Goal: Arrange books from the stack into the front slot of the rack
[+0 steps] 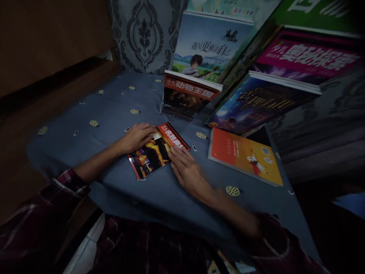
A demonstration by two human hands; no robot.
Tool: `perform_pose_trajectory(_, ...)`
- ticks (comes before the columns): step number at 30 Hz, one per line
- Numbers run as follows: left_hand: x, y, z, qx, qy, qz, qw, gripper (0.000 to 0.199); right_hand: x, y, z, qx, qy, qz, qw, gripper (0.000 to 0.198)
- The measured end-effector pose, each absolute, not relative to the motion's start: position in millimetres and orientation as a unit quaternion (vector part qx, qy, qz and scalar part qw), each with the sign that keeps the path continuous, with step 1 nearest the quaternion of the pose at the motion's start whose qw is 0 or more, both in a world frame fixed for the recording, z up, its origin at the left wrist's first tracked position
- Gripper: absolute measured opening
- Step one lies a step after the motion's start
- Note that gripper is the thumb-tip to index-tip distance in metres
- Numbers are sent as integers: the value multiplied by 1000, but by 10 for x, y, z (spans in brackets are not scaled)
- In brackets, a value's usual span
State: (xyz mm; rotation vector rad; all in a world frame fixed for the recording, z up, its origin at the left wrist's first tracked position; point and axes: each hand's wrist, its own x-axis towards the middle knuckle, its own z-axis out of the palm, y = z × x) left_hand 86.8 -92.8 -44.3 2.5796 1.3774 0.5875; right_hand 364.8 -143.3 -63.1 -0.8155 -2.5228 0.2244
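A small book (156,149) with a red title band and dark golden pictures lies flat on the blue patterned tablecloth, its cover up. My left hand (139,136) rests on its upper left edge, fingers stretched out across the cover. On the right edge lies my right hand (186,167), its fingers extended and flat over part of the title. Neither hand is wrapped round the book. Part of the cover is hidden under the fingers.
An orange and yellow book (242,154) lies at the right. Behind stand a lion-covered book (189,97), a blue book (211,47), a purple-blue book (262,101) and a pink book (308,55). The tablecloth (108,102) reaches a brown wooden panel (54,42) at left.
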Motion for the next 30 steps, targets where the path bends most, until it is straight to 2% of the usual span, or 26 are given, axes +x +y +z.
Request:
perform_pose_trajectory(5,887,-938,-430,858,461,204,95,35,3429,-1752,-525,-222,-945,125,204,45)
perform_pose_trajectory(8,861,-903,-417,850,449,235,146,36,3291,-1821,-408,-168,-962,141,161,43)
perform_pose_trajectory(14,700,-815,-364,698,424,365,447,55,2881,-1580,-274,-126,-973,159,108,38)
perform_pose_trajectory(17,667,-825,-344,615,410,415,530,58,2607,-1409,-281,-131,-974,150,108,39)
perform_pose_trajectory(23,705,-868,-329,663,413,377,498,65,2409,-1306,-317,-138,-972,147,125,39)
perform_pose_trajectory(30,716,-881,-325,713,432,330,443,65,2897,-1536,-332,-118,-955,214,167,36)
